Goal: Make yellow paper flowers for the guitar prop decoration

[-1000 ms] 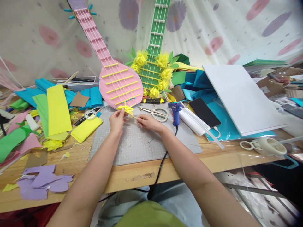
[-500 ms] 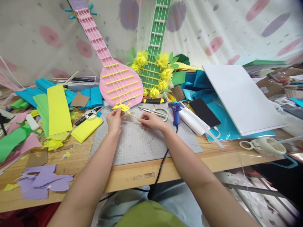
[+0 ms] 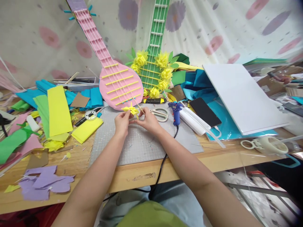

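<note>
A yellow paper flower (image 3: 131,109) with narrow petals is pinched in my left hand (image 3: 122,124), above the grey cutting mat (image 3: 139,148). My right hand (image 3: 151,121) grips a thin wooden stick (image 3: 137,104), which points up and left past the flower. Its fingertips are close to the flower's underside; whether they touch it I cannot tell. Just behind the hands stands the pink paper instrument (image 3: 120,83) with white strings and yellow bars. The scissors (image 3: 162,115) lie behind my right hand, partly hidden by it.
Right of the mat's middle are a blue glue gun (image 3: 175,113), a white power strip (image 3: 193,121) and a phone (image 3: 205,112). A green instrument (image 3: 151,71) with yellow flowers leans behind. Yellow paper (image 3: 59,110) and purple scraps (image 3: 44,183) lie left. A white board (image 3: 243,97) stands right.
Both hands have come closer together, the left moving right with the flower. The stick, earlier stretched between flower and right hand, now points upward from my right hand.
</note>
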Demonstrator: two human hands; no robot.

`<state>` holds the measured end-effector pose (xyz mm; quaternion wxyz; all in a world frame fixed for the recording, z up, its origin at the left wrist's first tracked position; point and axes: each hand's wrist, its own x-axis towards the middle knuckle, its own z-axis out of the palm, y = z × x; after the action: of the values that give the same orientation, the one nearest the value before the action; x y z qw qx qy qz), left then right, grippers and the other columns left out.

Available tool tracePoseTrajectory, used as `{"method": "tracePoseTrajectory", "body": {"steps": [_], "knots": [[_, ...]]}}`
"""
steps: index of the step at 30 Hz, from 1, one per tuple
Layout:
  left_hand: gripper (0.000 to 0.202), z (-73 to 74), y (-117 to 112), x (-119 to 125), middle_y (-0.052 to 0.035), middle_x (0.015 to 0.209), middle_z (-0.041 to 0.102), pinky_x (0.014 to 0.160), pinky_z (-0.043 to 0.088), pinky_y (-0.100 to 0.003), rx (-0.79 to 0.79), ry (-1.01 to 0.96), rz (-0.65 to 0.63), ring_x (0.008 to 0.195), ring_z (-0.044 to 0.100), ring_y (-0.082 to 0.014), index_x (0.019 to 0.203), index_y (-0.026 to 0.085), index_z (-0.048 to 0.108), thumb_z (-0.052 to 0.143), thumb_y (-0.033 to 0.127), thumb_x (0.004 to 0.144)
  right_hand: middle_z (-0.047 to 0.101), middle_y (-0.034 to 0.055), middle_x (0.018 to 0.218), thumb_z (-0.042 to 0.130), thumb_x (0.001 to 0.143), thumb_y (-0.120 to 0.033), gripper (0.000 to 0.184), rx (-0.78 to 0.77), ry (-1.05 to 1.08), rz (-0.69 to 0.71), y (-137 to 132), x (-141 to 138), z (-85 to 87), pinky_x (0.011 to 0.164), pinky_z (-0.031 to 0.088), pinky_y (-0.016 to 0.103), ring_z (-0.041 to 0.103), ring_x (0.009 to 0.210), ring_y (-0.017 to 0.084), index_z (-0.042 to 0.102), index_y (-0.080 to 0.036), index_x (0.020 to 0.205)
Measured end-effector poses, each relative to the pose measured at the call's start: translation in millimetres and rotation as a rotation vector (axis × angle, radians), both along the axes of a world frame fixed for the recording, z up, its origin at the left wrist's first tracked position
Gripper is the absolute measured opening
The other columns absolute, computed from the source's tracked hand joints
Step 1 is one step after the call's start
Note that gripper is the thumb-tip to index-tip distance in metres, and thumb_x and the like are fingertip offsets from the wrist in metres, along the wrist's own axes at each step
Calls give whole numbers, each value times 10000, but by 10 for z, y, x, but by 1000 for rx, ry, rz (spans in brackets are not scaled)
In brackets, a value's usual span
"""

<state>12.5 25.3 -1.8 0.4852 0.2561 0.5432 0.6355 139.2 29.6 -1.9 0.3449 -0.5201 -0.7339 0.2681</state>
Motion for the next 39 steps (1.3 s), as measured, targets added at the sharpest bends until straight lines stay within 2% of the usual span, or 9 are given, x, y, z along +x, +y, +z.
{"method": "tracePoseTrajectory", "body": {"steps": [6, 10, 13, 17, 21, 26, 32, 36, 39], "knots": [[256, -5, -11, -19, -21, 596, 577, 417, 420, -185, -48, 69, -44, 531, 557, -106, 627, 126, 586, 667, 369, 635, 605, -15, 847, 501, 723, -210, 171, 4, -23, -99, 62, 61, -41, 611, 320, 249, 475, 606, 123, 432, -216, 879], [279, 3, 37, -168, 11, 565, 534, 395, 348, -167, -28, 205, 97, 461, 478, -70, 619, 144, 546, 628, 404, 672, 605, -26, 854, 520, 717, -207, 160, -4, -11, -97, 124, 150, -30, 618, 323, 244, 484, 629, 121, 444, -216, 857], [216, 16, 72, -249, -1, 673, 579, 451, 406, -165, 8, 190, 117, 537, 515, -72, 696, 154, 547, 639, 348, 669, 608, -25, 849, 529, 717, -206, 153, 11, -39, -47, 135, 194, -3, 616, 319, 241, 484, 637, 122, 454, -215, 849], [224, 23, 75, -261, -19, 691, 593, 509, 475, -220, -16, 134, -21, 595, 572, -112, 778, 153, 552, 669, 284, 639, 610, -13, 821, 527, 729, -202, 128, 44, -136, 14, 134, 214, 8, 606, 309, 246, 489, 637, 134, 480, -212, 848], [351, 17, 36, -242, -33, 689, 612, 530, 494, -255, -61, 115, -191, 575, 588, -125, 854, 139, 554, 724, 193, 552, 604, 5, 790, 506, 746, -203, 125, 62, -209, -33, 139, 209, -14, 608, 315, 261, 501, 643, 158, 501, -214, 871], [373, 13, -7, -220, -60, 732, 636, 466, 455, -211, -102, 139, -331, 590, 595, -128, 856, 129, 573, 734, 145, 519, 618, 33, 905, 477, 763, -182, 133, 74, -184, -101, 162, 203, -51, 665, 354, 284, 544, 755, 184, 495, -208, 892], [340, 6, -47, -61, -17, 690, 616, 478, 479, -224, -71, 104, -147, 585, 605, -128, 851, 156, 461, 689, 122, 601, 604, 67, 971, 503, 774, -245, 157, 185, -86, -194, 133, 180, -17, 707, 378, 282, 547, 901, 199, 487, -191, 920], [370, -5, -68, 33, -15, 739, 623, 519, 515, -242, -47, 40, -106, 599, 627, -122, 868, 169, 396, 672, 86, 636, 627, 11, 842, 518, 779, -345, 220, 167, -26, -65, 47, 85, 1, 620, 368, 254, 566, 722, 157, 476, -205, 944], [383, -17, -73, 56, -19, 751, 629, 536, 524, -245, -45, 26, -111, 595, 632, -119, 882, 173, 374, 658, 67, 648, 644, 1, 850, 528, 761, -312, 222, 154, -43, -1, 12, 12, -43, 586, 358, 249, 563, 676, 151, 478, -211, 952]]}}
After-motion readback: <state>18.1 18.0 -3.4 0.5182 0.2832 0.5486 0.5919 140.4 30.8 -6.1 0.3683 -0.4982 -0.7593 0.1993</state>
